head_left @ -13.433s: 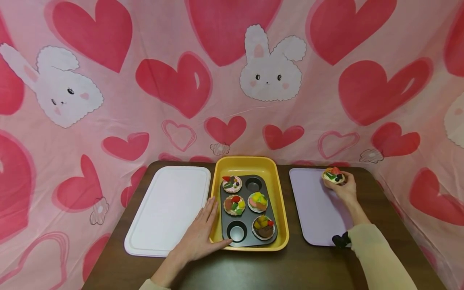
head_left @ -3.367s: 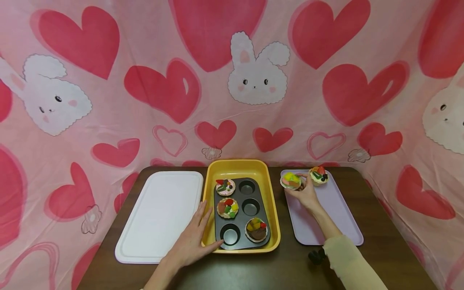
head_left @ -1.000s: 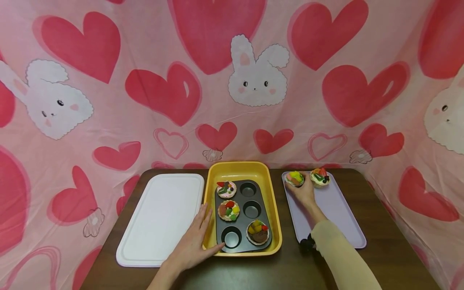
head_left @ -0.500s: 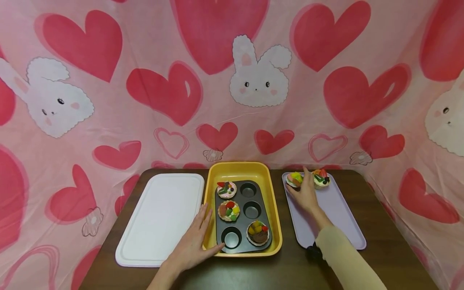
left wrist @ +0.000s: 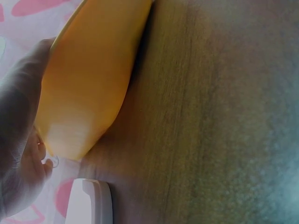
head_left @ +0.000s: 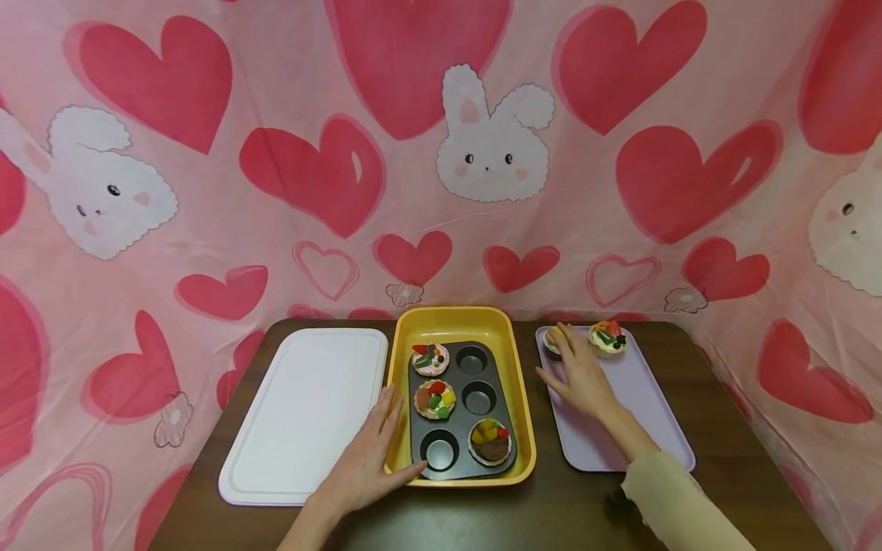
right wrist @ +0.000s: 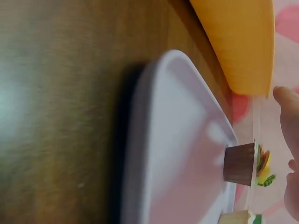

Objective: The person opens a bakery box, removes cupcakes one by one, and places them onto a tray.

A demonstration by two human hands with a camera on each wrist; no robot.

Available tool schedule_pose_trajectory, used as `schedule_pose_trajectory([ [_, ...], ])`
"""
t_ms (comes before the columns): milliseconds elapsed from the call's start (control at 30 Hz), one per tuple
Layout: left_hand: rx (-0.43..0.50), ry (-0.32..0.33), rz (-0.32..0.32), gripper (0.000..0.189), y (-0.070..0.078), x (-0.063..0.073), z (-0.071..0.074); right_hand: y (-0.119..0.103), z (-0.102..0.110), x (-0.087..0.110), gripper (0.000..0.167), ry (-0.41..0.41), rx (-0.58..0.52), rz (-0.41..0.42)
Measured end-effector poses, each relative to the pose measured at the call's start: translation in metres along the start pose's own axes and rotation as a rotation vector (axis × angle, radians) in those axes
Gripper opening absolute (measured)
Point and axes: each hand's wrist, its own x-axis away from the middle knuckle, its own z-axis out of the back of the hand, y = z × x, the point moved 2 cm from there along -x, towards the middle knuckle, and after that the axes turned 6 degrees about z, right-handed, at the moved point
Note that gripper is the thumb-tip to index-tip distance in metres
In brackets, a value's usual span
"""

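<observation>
My left hand rests along the left rim of a yellow tray, fingers extended and thumb over its front edge. Inside sits a dark muffin pan with three toy fruit tarts: a pink-cream tart back left, a mixed-fruit tart below it, and a chocolate tart front right. My right hand hovers over the lilac tray, fingers spread and holding nothing. Just beyond its fingertips stands a yellow-topped tart, partly hidden in the head view. Right of that stands a strawberry tart.
A white tray lies left of the yellow one on the brown wooden table. Pink heart-printed cloth hangs right behind the table's back edge. The pan's other three cups hold no tarts.
The strawberry tart, earlier in my right hand, stands on the lilac tray. The yellow-topped tart went from the pan to that tray's back left; my right hand let go and drew back.
</observation>
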Motion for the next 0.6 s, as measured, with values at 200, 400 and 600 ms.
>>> schedule_pose_trajectory([
  [200, 0.001, -0.001, 0.012, 0.118, 0.000, 0.000, 0.000, -0.026, 0.010, 0.002, 0.080, -0.126, 0.054, 0.035],
  [400, 0.008, -0.004, 0.019, 0.118, 0.001, 0.000, 0.001, -0.050, 0.014, 0.004, 0.088, -0.224, 0.003, 0.094],
  [600, -0.003, 0.002, 0.019, 0.120, 0.000, 0.000, 0.000, -0.070, 0.016, 0.004, 0.098, -0.318, -0.083, 0.115],
])
